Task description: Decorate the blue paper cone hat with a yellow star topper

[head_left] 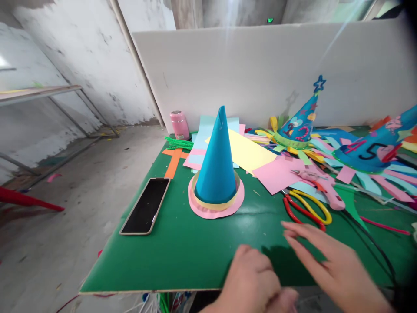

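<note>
My left hand point(249, 282) is curled at the table's front edge, its fingers bent under; what they hold, if anything, is hidden. To its right, my right hand point(335, 265) is raised over the table with fingers stretched and holds nothing, slightly blurred. Nearest its fingertips lie scissors point(309, 208) with one red and one yellow handle. Beyond my left hand, a blue paper cone hat point(216, 167) stands upright. A cream band point(215, 204) circles its base, within a pink paper brim point(216, 213). A pink glue gun point(325, 189) rests beside the scissors, its black cord trailing right.
A phone point(146, 206) lies on the green table point(176, 256) at left. Behind are a pink bottle point(179, 125), green pipe cleaners point(178, 143), an orange paper cross point(174, 163), and yellow point(250, 152) and pink paper sheets point(276, 174). Decorated hats point(298, 126) stand right, before a white board point(260, 69).
</note>
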A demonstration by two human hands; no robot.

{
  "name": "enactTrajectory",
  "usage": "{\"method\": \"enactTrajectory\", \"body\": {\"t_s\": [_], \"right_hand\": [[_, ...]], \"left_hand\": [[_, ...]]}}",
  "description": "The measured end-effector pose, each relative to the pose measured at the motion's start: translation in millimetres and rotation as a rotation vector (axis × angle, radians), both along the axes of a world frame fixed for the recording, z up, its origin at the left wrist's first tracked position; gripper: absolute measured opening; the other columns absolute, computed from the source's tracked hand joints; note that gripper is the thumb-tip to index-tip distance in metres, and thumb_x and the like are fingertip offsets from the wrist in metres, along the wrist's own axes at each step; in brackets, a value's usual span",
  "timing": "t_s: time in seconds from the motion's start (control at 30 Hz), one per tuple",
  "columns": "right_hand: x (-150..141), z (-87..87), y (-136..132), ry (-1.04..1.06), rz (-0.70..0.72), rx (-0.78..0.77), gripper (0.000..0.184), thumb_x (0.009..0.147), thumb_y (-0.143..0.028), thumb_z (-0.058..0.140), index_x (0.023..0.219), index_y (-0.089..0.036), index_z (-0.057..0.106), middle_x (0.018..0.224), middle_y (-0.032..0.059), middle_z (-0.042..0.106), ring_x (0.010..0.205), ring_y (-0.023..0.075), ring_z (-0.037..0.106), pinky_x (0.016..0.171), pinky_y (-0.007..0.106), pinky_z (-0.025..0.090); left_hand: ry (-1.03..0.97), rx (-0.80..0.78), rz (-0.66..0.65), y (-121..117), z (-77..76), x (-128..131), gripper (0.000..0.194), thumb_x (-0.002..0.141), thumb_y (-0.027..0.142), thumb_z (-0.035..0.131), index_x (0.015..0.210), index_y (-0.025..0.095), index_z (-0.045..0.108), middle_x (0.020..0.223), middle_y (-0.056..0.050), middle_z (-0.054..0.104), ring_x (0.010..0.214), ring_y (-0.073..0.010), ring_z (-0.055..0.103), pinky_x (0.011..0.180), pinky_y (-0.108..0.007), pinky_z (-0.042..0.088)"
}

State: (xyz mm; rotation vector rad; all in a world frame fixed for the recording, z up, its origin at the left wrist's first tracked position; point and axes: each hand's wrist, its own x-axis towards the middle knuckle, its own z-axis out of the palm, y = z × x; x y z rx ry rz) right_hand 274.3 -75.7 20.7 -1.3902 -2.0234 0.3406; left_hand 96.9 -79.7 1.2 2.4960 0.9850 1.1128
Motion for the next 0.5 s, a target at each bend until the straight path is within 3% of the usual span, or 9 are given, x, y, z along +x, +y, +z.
{"method": "enactTrajectory", "body": {"t_s": [0.07, 0.13, 0.23, 0.37, 0.5], "right_hand": [[-24, -0.8, 25, 0.045, 0.117, -0.064, 0.025, 0.085, -0.022, 0.045, 0.109, -0.022, 0.051, 0.098, 0.0065, 0.061, 0.089, 0.0182, 0.058, 0.076, 0.029, 0.049], [-46, -6.7, 43, 0.036, 0.166, -0.115, 0.021, 0.085, -0.02, 0.043, 0.103, -0.02, 0.054, 0.093, 0.0063, 0.06, 0.084, 0.0178, 0.057, 0.073, 0.03, 0.048], [-66, -17.6, 57, -0.103, 0.145, -0.185, 0.018, 0.083, -0.02, 0.045, 0.094, -0.019, 0.059, 0.082, 0.0056, 0.058, 0.077, 0.0201, 0.054, 0.067, 0.033, 0.045], [-72, -26.1, 65, -0.157, 0.146, -0.234, 0.025, 0.082, -0.02, 0.045, 0.104, -0.019, 0.057, 0.083, 0.0062, 0.056, 0.077, 0.0218, 0.051, 0.066, 0.035, 0.041], [-70, -26.9, 72, -0.127, 0.166, -0.277, 0.028, 0.083, -0.021, 0.045, 0.11, -0.022, 0.054, 0.085, 0.0056, 0.056, 0.079, 0.0222, 0.049, 0.065, 0.034, 0.037]], "left_hand": [[0.087, -0.019, 0.181, 9, 11.8, -25, 0.017, 0.074, 0.025, 0.055, 0.059, 0.016, 0.056, 0.064, -0.003, 0.058, 0.062, -0.0148, 0.053, 0.061, -0.031, 0.04], [0.148, 0.06, 0.357, 22, 20.8, -49, 0.008, 0.076, 0.017, 0.052, 0.072, 0.016, 0.059, 0.075, -0.006, 0.06, 0.073, -0.0177, 0.055, 0.071, -0.035, 0.041], [0.339, 0.128, 0.518, 45, 23.5, -74, 0.018, 0.077, 0.02, 0.051, 0.093, 0.016, 0.058, 0.098, -0.012, 0.059, 0.093, -0.0259, 0.053, 0.08, -0.043, 0.039], [0.436, 0.158, 0.551, 74, 17.3, -85, 0.022, 0.079, 0.022, 0.05, 0.099, 0.015, 0.057, 0.101, -0.014, 0.057, 0.096, -0.0273, 0.052, 0.081, -0.044, 0.037], [0.439, 0.115, 0.573, 89, 17.2, -83, 0.013, 0.078, 0.024, 0.052, 0.082, 0.019, 0.063, 0.089, -0.01, 0.059, 0.088, -0.0254, 0.053, 0.076, -0.042, 0.037]]}}
